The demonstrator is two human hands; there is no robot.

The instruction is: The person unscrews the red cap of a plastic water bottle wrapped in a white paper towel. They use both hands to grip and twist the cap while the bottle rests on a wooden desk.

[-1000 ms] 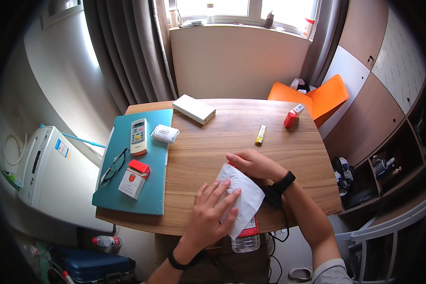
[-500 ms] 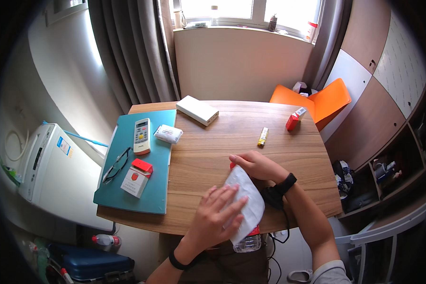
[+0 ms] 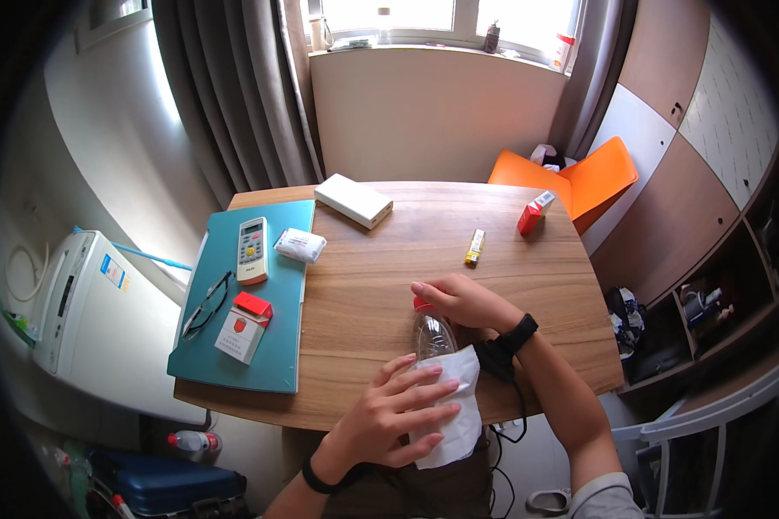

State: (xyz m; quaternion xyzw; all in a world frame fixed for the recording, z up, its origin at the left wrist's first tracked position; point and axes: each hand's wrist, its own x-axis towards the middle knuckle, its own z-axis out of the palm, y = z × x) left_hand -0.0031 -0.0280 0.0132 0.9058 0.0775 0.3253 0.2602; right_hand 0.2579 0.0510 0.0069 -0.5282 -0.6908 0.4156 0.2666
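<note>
A clear plastic bottle (image 3: 433,336) with a red cap (image 3: 421,304) leans over the table's near edge, its top end pointing away from me. My right hand (image 3: 463,301) is closed round the cap, thumb stretched along it. A white tissue (image 3: 459,406) lies over the lower part of the bottle and hides it. Spread flat on top of the tissue, my left hand (image 3: 398,411) presses it down with the fingers apart. Beneath the right wrist, on the table, is a black object (image 3: 495,359) with a cable.
On the left a teal folder (image 3: 277,359) bears a remote control (image 3: 253,251), a white packet (image 3: 301,246), glasses (image 3: 206,307) and a cigarette pack (image 3: 244,329). Farther back lie a white box (image 3: 353,201), a yellow lighter (image 3: 475,247) and a red box (image 3: 535,214). An orange chair (image 3: 597,182) stands beyond.
The tissue has slid toward me with my left hand, baring the bottle's clear upper part. My right hand keeps its grip on the cap.
</note>
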